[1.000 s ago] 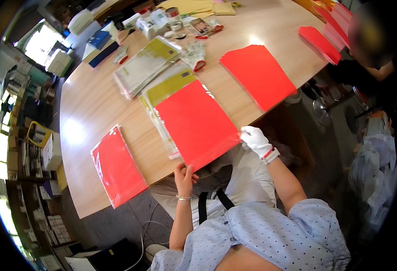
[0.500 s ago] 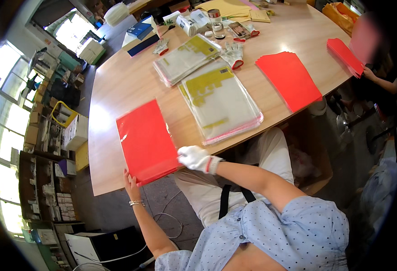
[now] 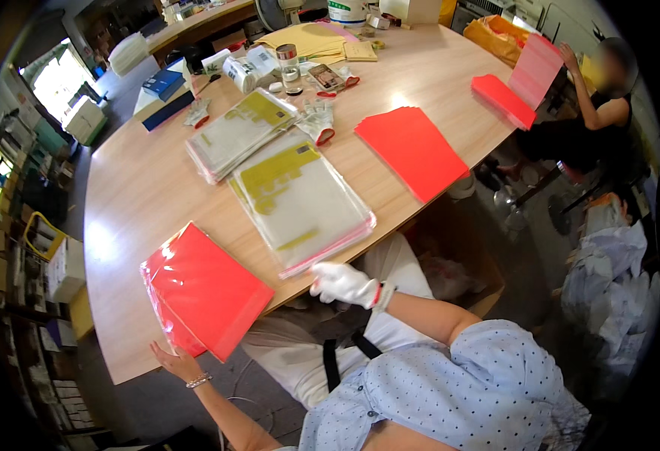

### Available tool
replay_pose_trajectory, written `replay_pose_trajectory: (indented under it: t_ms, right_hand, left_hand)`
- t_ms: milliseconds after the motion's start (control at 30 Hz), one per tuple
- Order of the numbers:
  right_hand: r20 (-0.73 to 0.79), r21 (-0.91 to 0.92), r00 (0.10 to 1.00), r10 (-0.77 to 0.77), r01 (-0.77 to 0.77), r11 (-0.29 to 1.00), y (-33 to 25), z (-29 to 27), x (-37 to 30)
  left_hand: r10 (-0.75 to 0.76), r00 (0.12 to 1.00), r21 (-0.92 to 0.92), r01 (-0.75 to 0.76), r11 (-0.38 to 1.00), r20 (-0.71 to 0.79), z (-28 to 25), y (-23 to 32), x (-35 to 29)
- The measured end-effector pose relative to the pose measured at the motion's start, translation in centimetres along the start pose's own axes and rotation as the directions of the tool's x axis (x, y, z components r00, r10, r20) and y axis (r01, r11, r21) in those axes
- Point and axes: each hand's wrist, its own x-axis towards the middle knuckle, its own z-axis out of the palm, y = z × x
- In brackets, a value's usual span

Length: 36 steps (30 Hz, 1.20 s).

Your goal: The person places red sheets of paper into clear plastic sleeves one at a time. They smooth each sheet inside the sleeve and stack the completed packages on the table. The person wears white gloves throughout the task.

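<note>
Two or more red paper sheets in clear plastic sleeves (image 3: 213, 289) lie overlapped and fanned at the table's near left edge, one corner jutting past it. My bare left hand (image 3: 178, 364), a bracelet at its wrist, is at their lower left edge with fingers apart. Over my lap, just off the table edge, is my right hand (image 3: 345, 286) in a white glove, its fingers loosely bent and apart with nothing visible in them. Closest to it is a stack of clear plastic sleeves with olive print (image 3: 307, 207). Behind that lies another sleeve stack (image 3: 232, 143).
A fanned pile of red sheets (image 3: 412, 154) lies to the right. Further right a co-worker (image 3: 604, 113) sits holding up a pinkish-red sheet (image 3: 536, 71) beside another red pile (image 3: 502, 101). Work gloves (image 3: 317, 120), a glass jar (image 3: 289, 71) and a blue box (image 3: 163, 84) stand farther back.
The view has swung to the right. The red packet, formerly neatly lined up, is now spread into overlapping, turned pieces. My left hand has loosened at its edge, and my right hand has come away from it.
</note>
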Motion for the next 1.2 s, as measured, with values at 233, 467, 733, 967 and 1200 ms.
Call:
replay_pose_trajectory:
  t_ms: [233,467,733,967,1200]
  right_hand:
    - [-0.114,-0.144,0.993,0.024,-0.040,0.989,-0.3,-1.3,-0.6]
    - [-0.083,-0.820,0.799,-0.596,0.284,0.496,-3.6,1.7,4.2]
    - [0.132,-0.885,0.877,-0.462,0.314,0.343,-4.3,2.7,6.0]
    - [0.425,-0.817,0.841,-0.335,0.516,0.257,-3.6,9.7,5.3]
    - [0.491,-0.842,0.840,-0.230,0.525,0.123,0.3,15.4,8.2]
  left_hand:
    - [0.230,0.812,0.189,-0.381,0.905,0.536,0.7,14.2,-1.5]
    - [-0.075,0.920,-0.261,0.186,0.947,0.384,-2.5,13.6,-7.7]
    - [-0.235,0.694,-0.653,0.720,0.235,0.680,0.8,15.7,-9.6]
    - [-0.258,0.785,-0.737,0.618,0.274,0.563,-3.6,5.9,-0.2]
    - [-0.086,0.921,0.318,-0.043,0.947,0.380,-1.9,-3.1,2.5]
